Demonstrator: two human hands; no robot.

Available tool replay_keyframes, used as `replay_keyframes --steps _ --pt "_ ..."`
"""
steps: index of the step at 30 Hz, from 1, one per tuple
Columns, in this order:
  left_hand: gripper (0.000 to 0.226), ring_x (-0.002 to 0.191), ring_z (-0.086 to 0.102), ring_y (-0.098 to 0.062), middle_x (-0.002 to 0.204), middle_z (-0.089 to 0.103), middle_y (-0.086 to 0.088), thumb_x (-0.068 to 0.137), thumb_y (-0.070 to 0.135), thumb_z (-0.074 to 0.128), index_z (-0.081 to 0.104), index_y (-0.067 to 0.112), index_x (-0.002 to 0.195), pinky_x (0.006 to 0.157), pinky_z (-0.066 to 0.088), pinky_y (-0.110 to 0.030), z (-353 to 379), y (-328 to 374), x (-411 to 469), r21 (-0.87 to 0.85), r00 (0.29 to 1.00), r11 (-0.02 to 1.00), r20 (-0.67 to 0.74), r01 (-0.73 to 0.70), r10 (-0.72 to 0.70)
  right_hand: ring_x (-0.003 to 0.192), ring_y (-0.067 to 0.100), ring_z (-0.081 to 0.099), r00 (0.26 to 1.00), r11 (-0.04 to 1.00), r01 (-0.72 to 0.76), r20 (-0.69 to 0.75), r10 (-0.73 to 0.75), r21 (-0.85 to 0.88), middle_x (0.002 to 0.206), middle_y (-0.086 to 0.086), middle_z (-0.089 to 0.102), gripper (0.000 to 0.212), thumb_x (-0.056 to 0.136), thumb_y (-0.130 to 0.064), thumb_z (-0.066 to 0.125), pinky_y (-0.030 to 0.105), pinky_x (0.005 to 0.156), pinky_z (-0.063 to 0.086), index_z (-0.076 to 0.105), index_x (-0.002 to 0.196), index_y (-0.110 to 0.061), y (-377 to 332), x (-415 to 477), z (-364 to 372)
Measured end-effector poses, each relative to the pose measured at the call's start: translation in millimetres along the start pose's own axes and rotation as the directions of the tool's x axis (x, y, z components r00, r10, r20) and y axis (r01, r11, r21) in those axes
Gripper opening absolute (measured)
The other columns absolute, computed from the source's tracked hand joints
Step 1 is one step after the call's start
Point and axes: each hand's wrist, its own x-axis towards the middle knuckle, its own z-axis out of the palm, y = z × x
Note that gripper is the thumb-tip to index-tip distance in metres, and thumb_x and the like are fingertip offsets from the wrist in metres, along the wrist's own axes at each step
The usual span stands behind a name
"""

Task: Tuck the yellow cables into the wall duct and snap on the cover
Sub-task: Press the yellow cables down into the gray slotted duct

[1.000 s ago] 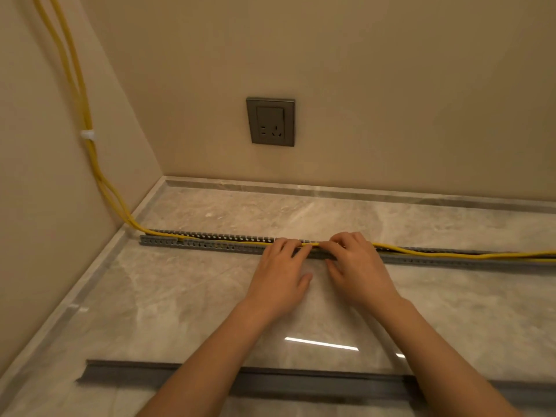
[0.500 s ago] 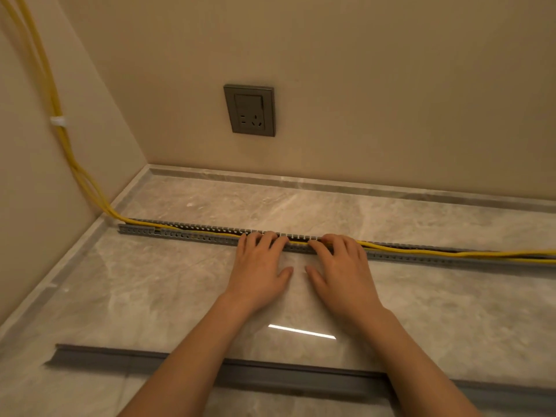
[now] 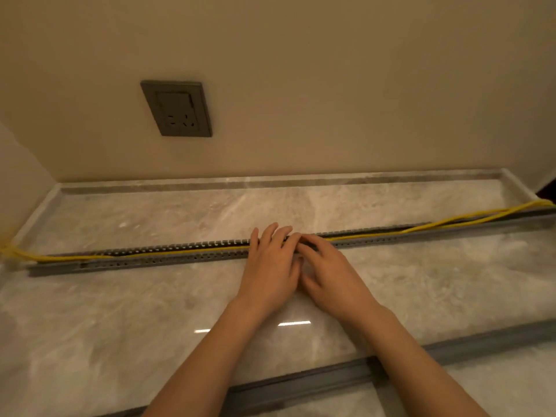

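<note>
Your glossy marble floor (image 3: 150,311) carries the long grey slotted duct (image 3: 144,260); yellow cables (image 3: 168,251) lie inside at left, riding above it at right. The cover (image 3: 301,383) lies nearer you. Left hand (image 3: 270,266) and right hand (image 3: 328,272) press flat, fingers spread, grasping nothing.

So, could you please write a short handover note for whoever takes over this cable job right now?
Left hand: flat, fingers pressing the cables into the duct at mid-length.
Right hand: beside it, fingers on the same spot; neither hand grips anything.
Done: left of the hands, the cables lie inside the slotted duct.
Left: to the right, the cables rise out of the duct near the far end and need tucking. The cover lies loose on the counter near you, not yet fitted; snap it on last.
</note>
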Motion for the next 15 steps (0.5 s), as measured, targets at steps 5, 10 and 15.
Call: replay_keyframes --steps 5,10,15 --pt "0.045 0.140 0.016 -0.017 0.147 0.033 0.003 0.094 0.028 0.042 0.036 0.022 0.137 0.115 0.001 -0.044 14.5 12.5 17.6 -0.058 0.994 0.995 0.073 -0.081 0.085 0.126 0.024 0.043 0.990 0.992 -0.122 -0.074 0.124 0.030 0.137 0.009 0.047 0.052 0.083 -0.013 0.062 0.038 0.107 0.035 0.048 0.132 -0.009 17.1 -12.9 -13.8" --pt "0.050 0.142 0.014 -0.018 0.150 0.030 0.004 0.094 0.032 0.041 0.030 0.023 0.142 0.115 0.000 -0.045 26.4 30.2 27.8 -0.086 0.980 0.986 0.128 -0.144 0.154 0.129 0.022 0.039 0.969 0.972 -0.233 -0.089 0.232 -0.009 0.139 0.008 0.044 0.050 0.086 -0.021 0.061 0.041 0.109 0.032 0.047 0.134 -0.013 41.2 -23.9 -27.7" --pt "0.051 0.141 0.014 -0.019 0.150 0.028 0.006 0.094 0.036 0.042 0.029 0.025 0.142 0.114 0.002 -0.047 35.1 53.0 32.9 -0.095 0.971 0.977 0.130 -0.189 0.200 0.122 0.025 0.046 0.956 0.964 -0.265 -0.136 0.262 -0.008 0.129 0.010 0.052 0.047 0.083 -0.013 0.064 0.041 0.106 0.035 0.053 0.128 -0.013 63.6 -34.9 -47.1"
